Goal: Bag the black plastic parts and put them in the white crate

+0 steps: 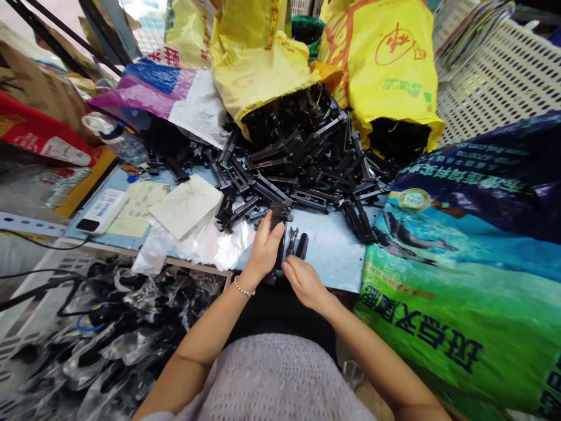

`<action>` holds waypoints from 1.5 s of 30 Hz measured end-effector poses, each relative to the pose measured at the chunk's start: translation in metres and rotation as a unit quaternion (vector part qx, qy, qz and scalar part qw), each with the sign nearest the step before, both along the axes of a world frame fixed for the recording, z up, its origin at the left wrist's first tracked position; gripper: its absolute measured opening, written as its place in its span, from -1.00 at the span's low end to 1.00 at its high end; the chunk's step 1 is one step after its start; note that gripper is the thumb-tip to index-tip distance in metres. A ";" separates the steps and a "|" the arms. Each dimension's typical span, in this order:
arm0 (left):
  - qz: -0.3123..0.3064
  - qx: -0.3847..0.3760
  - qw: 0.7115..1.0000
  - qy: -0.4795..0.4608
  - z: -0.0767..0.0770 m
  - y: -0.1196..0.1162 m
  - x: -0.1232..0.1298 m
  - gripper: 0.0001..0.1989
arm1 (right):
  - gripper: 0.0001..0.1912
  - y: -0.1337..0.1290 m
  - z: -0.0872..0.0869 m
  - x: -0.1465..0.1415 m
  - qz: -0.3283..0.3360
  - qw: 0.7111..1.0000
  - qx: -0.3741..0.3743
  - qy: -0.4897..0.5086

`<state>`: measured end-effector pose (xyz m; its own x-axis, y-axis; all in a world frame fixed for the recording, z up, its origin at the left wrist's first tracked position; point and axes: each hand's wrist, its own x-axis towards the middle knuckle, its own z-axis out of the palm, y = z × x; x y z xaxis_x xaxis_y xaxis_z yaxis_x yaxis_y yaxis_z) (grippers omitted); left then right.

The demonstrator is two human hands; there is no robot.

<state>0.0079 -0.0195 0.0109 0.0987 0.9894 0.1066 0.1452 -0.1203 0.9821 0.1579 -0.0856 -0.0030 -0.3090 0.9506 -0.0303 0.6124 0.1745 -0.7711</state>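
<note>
Gripping a black plastic piece (279, 214) in the fingers of the left hand (262, 248), over the near edge of the blue surface (335, 248). With right hand (305, 282) curled beside its lower end; cannot tell whether gripping too. Apparently partway along, with clear bags of dark parts (127, 351) at lower left but a large loose heap of black plastic parts (302, 158) remaining ahead.

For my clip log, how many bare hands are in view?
2: the left hand holds a black part; the right hand is near its lower end. No others show.
</note>
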 end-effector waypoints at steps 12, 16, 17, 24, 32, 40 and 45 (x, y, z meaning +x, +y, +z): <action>0.007 0.019 0.914 0.405 -0.061 -0.005 0.007 -0.60 | -0.47 0.085 -0.024 0.162 -0.404 0.883 0.071 -0.226; -0.045 0.077 0.975 0.205 -0.040 -0.011 0.020 -0.53 | -0.50 0.060 -0.017 0.136 -0.364 0.927 0.092 0.008; -0.089 0.058 0.986 0.126 -0.032 -0.013 0.025 -0.49 | -0.52 0.051 -0.012 0.121 -0.333 0.937 0.073 0.078; -0.191 -0.098 0.957 -0.196 0.002 -0.015 0.046 -0.47 | -0.57 0.025 0.029 0.046 -0.238 0.964 0.084 0.090; -0.234 -0.082 0.963 -0.110 0.013 -0.018 0.017 -0.30 | -0.46 0.048 0.031 0.038 -0.183 0.961 -0.037 0.205; -0.220 -0.091 0.966 -0.104 0.001 -0.021 0.013 -0.18 | -0.51 0.052 0.038 0.035 -0.199 0.947 -0.062 0.244; -0.165 -0.151 0.960 -0.167 -0.001 -0.019 0.012 -0.25 | -0.43 0.044 0.023 0.027 -0.134 0.928 -0.185 0.295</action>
<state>0.0198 -0.0385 0.0104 0.4215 0.9013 -0.1001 -0.1802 0.1914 0.9648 0.1846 -0.0415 0.0203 -0.1300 0.9542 -0.2695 0.0474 -0.2655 -0.9630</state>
